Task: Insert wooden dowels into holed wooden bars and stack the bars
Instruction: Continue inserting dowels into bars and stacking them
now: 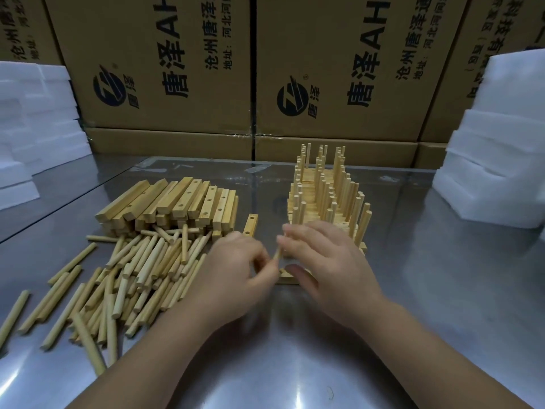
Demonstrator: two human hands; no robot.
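Note:
A pile of loose wooden dowels (124,278) lies at the left on the metal table (295,364). Behind it sits a heap of holed wooden bars (174,202), with one single bar (250,224) lying apart. At the right stands a stack of bars with upright dowels (327,190). My left hand (233,270) pinches a thin dowel (277,253) that stands over a bar (286,276) lying flat before the stack. My right hand (327,261) grips that bar, its fingers curled over the top and its thumb in front. Most of the bar is hidden.
Large printed cardboard boxes (177,69) wall off the back of the table. White foam blocks are piled at the far left (38,113) and far right (498,160). A few stray dowels (14,314) lie near the left edge.

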